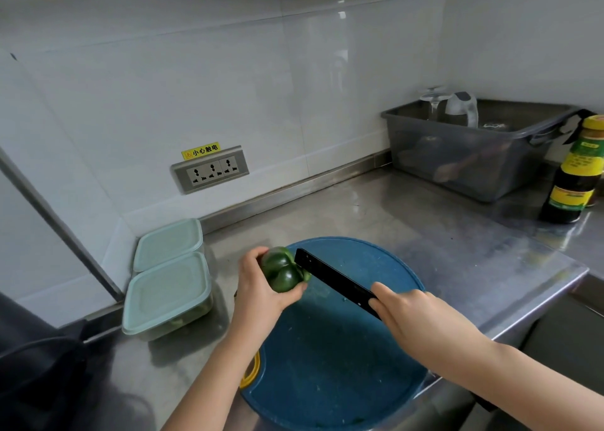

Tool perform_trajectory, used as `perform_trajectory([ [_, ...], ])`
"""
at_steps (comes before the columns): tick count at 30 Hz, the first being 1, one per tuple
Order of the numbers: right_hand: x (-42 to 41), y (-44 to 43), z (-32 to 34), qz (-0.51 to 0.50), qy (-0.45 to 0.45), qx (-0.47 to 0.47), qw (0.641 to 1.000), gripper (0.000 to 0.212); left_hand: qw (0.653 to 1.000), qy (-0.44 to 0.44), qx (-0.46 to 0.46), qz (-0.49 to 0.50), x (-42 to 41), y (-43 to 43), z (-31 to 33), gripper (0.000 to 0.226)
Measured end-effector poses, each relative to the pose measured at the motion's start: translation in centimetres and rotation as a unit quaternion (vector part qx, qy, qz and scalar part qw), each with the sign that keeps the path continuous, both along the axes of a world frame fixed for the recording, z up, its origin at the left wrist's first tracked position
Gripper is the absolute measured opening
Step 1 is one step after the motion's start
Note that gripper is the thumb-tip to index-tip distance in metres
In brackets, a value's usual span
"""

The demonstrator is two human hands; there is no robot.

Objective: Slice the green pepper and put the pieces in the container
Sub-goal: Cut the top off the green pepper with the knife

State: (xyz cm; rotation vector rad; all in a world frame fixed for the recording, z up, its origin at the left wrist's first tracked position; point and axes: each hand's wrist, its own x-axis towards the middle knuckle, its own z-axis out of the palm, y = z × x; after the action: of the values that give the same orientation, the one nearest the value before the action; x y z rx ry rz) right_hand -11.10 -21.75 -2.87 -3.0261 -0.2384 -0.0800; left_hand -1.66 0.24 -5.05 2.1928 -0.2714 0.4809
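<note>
At the far edge of the round blue plastic cutting board point(343, 365), the left hand point(261, 288) wraps its fingers round the shiny green pepper point(281, 273), the right hand point(403, 313) grips the long black knife point(333, 278) touching it, and a slip could cut the nearby thumb.

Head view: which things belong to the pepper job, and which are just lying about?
Job: green pepper in left hand; black knife in right hand; blue cutting board; near lidded container; far lidded container.
Lying about: grey tub with glassware; sauce bottle; wall socket.
</note>
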Motion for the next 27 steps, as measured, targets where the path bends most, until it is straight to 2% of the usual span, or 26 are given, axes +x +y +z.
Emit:
perform_trajectory([
  [11,-0.3,-1.9,2.2,0.005,0.087,0.094,0.992,0.026,0.991,-0.072,0.109,-0.02,-0.9,-1.1,-0.2,0.083],
  [19,-1.0,-0.2,4.4,0.016,0.112,0.057,0.992,0.024,0.962,-0.166,0.216,-0.009,-1.5,-2.9,-1.0,0.084],
  [22,-1.1,0.8,3.2,0.003,0.12,0.059,0.991,0.009,0.955,-0.172,0.243,0.007,-2.0,-3.1,-1.0,0.083],
  [26,-1.3,1.8,1.8,-0.027,0.133,0.079,0.988,0.021,0.953,-0.169,0.251,0.006,-2.4,-3.3,-1.1,0.084],
  [27,-1.5,2.0,1.8,-0.033,0.13,0.087,0.987,0.019,0.954,-0.167,0.249,0.004,-2.5,-3.2,-1.1,0.084],
])
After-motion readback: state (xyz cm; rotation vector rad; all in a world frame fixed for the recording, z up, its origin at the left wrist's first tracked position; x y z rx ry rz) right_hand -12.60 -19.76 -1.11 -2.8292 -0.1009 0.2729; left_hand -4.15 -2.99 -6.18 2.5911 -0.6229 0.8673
